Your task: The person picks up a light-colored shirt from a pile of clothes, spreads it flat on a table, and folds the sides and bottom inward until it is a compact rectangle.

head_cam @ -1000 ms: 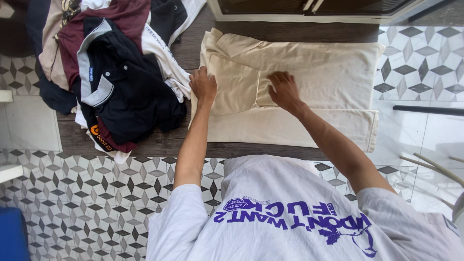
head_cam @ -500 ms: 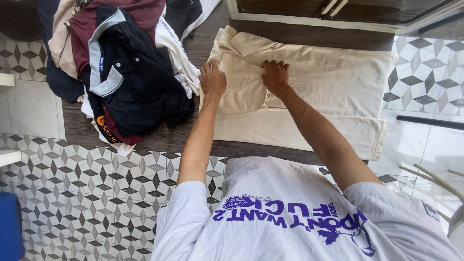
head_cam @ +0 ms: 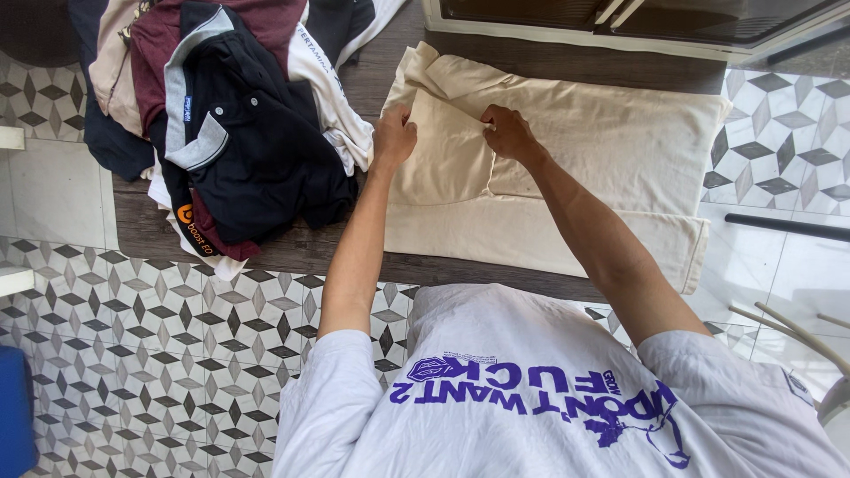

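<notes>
At the far left a blue box (head_cam: 16,412) stands on the patterned floor tiles (head_cam: 159,354). Above it, on the dark wooden tabletop (head_cam: 292,252), lies a heap of clothes (head_cam: 230,106): a black polo shirt with a grey collar on top, maroon and white garments under and around it.

Just right of the heap, the left hand (head_cam: 393,138) rests on the left edge of a cream shirt (head_cam: 611,150) that is spread flat across the tabletop. Its fingers are curled and its grip is closed on a fold of the cloth near the collar end. A folded panel of the shirt lies between the two hands.

The right hand (head_cam: 506,131) sits close by, at the top right corner of that panel, its grip pinched shut on the edge of the fabric, thumb and fingertips pressed together.

Further right the shirt runs on smooth to the tabletop's end, its lower strip folded lengthwise along the near edge.
</notes>
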